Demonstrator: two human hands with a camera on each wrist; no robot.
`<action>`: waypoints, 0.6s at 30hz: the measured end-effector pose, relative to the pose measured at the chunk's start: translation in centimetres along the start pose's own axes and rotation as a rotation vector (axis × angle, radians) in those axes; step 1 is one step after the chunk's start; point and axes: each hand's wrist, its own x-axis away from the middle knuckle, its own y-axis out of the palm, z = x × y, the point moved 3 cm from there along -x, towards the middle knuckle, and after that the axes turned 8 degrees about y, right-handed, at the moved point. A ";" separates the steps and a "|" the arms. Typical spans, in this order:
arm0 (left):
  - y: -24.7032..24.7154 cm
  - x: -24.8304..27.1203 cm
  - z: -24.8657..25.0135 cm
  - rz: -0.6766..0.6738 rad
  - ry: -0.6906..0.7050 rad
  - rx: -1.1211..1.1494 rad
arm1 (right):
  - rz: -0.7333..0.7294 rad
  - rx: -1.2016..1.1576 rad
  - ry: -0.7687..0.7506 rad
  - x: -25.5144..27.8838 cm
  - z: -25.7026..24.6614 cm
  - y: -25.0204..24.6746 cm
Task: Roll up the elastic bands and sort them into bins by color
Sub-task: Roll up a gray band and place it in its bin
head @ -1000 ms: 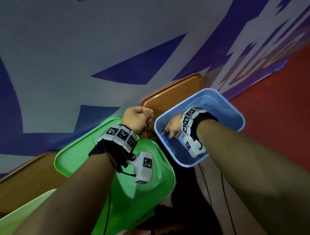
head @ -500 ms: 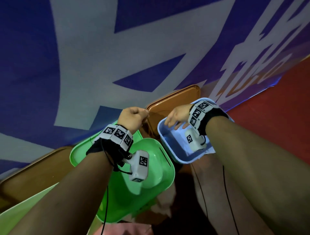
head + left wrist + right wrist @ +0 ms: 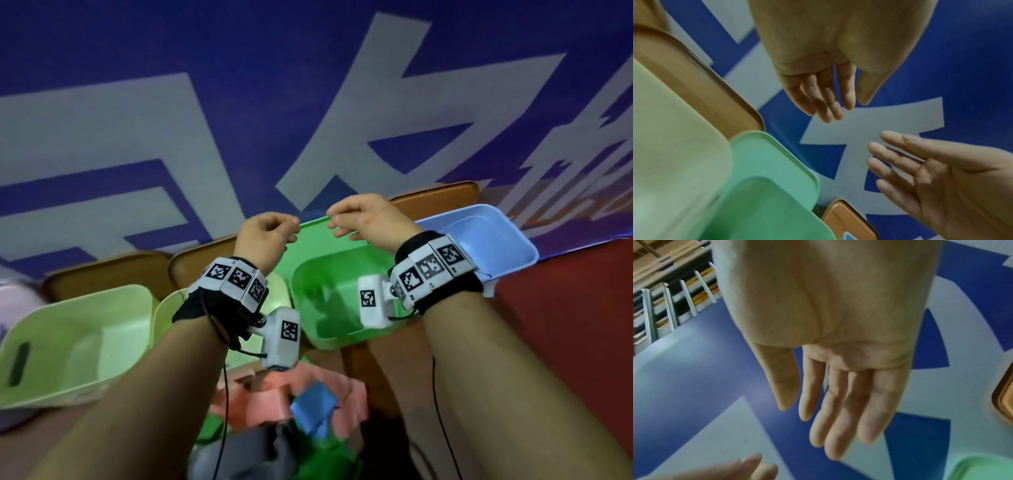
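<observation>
Both hands hover empty above the bins, fingertips nearly meeting. My left hand (image 3: 274, 233) hangs with its fingers loosely bent; the left wrist view shows that hand (image 3: 830, 100) holding nothing. My right hand (image 3: 356, 219) is also relaxed, and in the right wrist view its fingers (image 3: 838, 410) are straight and bare. Below them stands a bright green bin (image 3: 308, 246), with a blue bin (image 3: 486, 229) to its right and a pale green bin (image 3: 68, 335) at the left. A heap of elastic bands lies near my body: pink (image 3: 270, 397), blue (image 3: 315, 407) and green (image 3: 329, 459).
Brown trays (image 3: 435, 198) lie under and behind the bins. A blue and white printed mat (image 3: 239, 120) covers the floor beyond, with red floor (image 3: 565, 308) at the right. Cables hang from both wrist cameras. Something grey (image 3: 246, 455) lies by the bands.
My right hand has come up out of the blue bin and moved left. My left hand has risen and loosened from a fist. The view now takes in the heap of bands.
</observation>
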 end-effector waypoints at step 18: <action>-17.4 15.3 -10.2 0.154 0.056 0.051 | -0.023 0.035 -0.056 9.2 1.1 24.7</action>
